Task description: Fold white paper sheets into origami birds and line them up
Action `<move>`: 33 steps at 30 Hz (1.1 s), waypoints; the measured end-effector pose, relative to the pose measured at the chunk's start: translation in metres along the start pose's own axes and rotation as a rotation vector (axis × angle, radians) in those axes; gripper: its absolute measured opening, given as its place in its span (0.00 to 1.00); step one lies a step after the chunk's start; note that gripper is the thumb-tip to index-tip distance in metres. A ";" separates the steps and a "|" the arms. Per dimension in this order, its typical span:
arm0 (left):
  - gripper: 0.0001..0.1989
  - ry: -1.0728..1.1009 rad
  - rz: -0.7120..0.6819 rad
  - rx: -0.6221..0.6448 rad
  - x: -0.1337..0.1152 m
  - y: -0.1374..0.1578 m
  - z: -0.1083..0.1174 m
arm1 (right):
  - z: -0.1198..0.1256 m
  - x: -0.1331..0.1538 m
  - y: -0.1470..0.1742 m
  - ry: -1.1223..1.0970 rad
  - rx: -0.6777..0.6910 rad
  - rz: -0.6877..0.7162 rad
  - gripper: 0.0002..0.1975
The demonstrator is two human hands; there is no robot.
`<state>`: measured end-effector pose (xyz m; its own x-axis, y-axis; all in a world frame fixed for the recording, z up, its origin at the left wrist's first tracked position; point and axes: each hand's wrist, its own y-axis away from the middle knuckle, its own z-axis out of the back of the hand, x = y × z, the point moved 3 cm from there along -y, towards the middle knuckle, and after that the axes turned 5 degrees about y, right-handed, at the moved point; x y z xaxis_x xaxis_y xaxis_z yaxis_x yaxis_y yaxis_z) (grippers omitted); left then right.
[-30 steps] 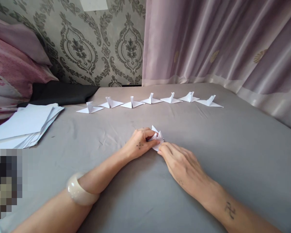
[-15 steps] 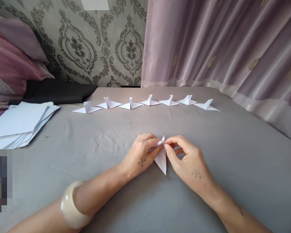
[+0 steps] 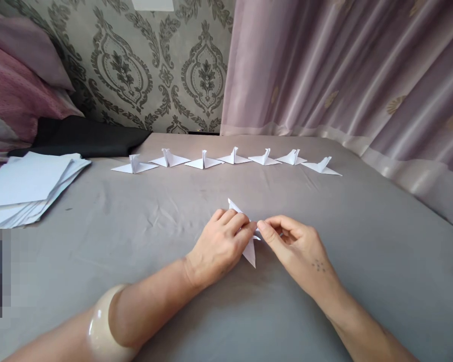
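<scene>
Between my hands is a folded white paper crane, partly covered by fingers. My left hand is closed on its body from the left, with one pointed wing showing beyond the knuckles and another toward me. The thumb and forefinger of my right hand pinch at a narrow tip on the crane's right side; the exact spot is hidden by the fingertips. Farther back, several finished-looking white paper cranes stand in a row with their wings spread.
A stack of white paper sheets lies at the left, in front of a black cloth. Grey fabric covers the surface under everything. Pinkish curtains hang at the back right, beside a patterned wall.
My left hand has rolled over the paper crane, and the crane has turned so a wing now points away behind my knuckles. My right hand stays at its right side.
</scene>
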<state>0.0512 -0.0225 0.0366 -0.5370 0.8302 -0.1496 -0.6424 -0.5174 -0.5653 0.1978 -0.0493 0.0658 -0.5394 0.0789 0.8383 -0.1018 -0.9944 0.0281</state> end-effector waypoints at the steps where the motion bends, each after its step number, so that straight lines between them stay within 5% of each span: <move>1: 0.12 0.003 0.000 0.006 0.000 0.000 0.000 | 0.001 0.000 0.000 0.008 -0.016 -0.001 0.12; 10: 0.09 0.264 0.130 -0.097 0.008 -0.003 0.005 | 0.005 -0.001 -0.001 0.039 -0.063 0.005 0.14; 16: 0.10 0.121 -0.013 -0.132 0.005 0.001 0.008 | 0.004 0.002 0.000 -0.035 -0.017 -0.126 0.14; 20: 0.10 0.144 0.015 -0.123 0.005 0.001 0.009 | 0.004 0.000 -0.001 -0.074 -0.002 -0.140 0.13; 33: 0.07 0.896 0.351 -0.088 0.013 -0.007 0.010 | 0.006 -0.020 -0.011 -0.344 0.247 -0.168 0.16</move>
<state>0.0431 -0.0105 0.0462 -0.0510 0.4999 -0.8646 -0.4618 -0.7794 -0.4234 0.2144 -0.0401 0.0518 -0.2191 0.2537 0.9421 0.0612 -0.9601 0.2728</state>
